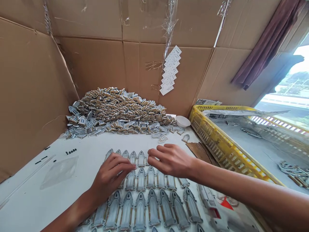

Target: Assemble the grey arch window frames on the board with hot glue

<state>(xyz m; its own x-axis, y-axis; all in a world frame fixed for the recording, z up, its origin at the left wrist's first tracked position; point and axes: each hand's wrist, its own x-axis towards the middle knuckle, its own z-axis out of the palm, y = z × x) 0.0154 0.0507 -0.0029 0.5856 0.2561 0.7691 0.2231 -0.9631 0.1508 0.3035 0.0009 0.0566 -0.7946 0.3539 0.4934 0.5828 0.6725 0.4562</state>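
Note:
Rows of small grey arched, window-shaped pieces with gold-coloured edges lie face up on the white table. Over the left end of the back rows is my left hand, its thumb and fingertips pinched together above the pieces. My right hand reaches in from the right with curled fingers, close to the right end of the farthest row. A small gap separates the two hands. Whatever either set of fingertips may hold is too small or hidden to make out.
Behind the rows rises a large heap of similar pieces, with a white bowl at its right. A yellow plastic crate borders the right side. A white tool lies below my right forearm. At left are a clear plastic bag and small black bits.

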